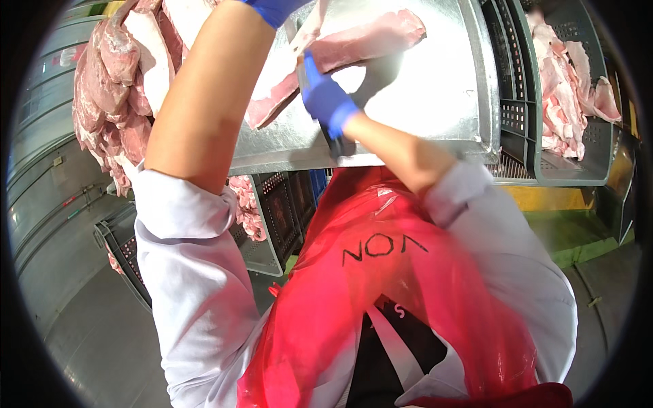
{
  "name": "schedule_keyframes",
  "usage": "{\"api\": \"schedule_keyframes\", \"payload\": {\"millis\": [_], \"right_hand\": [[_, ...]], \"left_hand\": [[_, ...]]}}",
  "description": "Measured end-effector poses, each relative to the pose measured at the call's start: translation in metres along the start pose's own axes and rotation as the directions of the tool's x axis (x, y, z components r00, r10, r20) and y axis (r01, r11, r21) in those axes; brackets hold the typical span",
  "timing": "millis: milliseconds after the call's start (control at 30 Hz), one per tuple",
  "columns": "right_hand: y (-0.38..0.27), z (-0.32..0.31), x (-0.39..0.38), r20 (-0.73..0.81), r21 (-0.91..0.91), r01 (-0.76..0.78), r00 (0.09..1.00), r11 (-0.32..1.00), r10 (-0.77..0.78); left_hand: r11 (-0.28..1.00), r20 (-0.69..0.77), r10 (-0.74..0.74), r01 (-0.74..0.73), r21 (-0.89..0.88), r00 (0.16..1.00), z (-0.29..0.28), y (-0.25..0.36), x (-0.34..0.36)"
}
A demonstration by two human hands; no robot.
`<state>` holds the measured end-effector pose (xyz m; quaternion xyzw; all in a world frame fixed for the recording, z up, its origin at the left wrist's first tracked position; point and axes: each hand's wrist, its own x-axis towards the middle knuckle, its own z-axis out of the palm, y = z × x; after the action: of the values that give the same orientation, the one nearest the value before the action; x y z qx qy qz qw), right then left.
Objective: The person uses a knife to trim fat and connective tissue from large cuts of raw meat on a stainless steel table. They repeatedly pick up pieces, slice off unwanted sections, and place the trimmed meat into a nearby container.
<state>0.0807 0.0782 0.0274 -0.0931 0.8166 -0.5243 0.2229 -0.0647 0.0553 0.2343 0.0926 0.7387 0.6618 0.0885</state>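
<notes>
A long strip of pink meat lies slantwise on the shiny metal tray. My right hand, in a blue glove, is closed over its near edge. It grips what looks like a knife, whose dark handle end sticks out below the glove; the blade is mostly hidden and blurred. At the top edge my left hand, also blue-gloved, is cut off by the picture, so its fingers do not show. Close to it, a pale strip of fat or skin rises from the meat.
Large meat pieces are heaped at the tray's left. A grey crate with pale trimmings stands on the right, beside a black perforated crate. Below the tray, another crate holds more trimmings.
</notes>
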Motion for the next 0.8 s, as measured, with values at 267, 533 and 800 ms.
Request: {"api": "schedule_keyframes", "payload": {"millis": [267,533,800], "right_hand": [[-0.003,0.020,0.037,-0.053,0.113,0.083,0.996,0.990,-0.077],[-0.023,0.048,0.039,0.061,0.084,0.013,0.998,0.996,-0.018],[-0.022,0.125,-0.005,-0.012,-0.038,0.124,0.992,0.992,-0.124]], "left_hand": [[0.983,0.069,0.182,-0.183,0.010,0.981,-0.016,0.026,-0.034],[0.986,-0.056,0.122,-0.128,-0.111,0.991,-0.035,0.068,-0.081],[0.924,-0.071,0.263,-0.272,-0.268,0.962,-0.094,0.100,-0.146]]}}
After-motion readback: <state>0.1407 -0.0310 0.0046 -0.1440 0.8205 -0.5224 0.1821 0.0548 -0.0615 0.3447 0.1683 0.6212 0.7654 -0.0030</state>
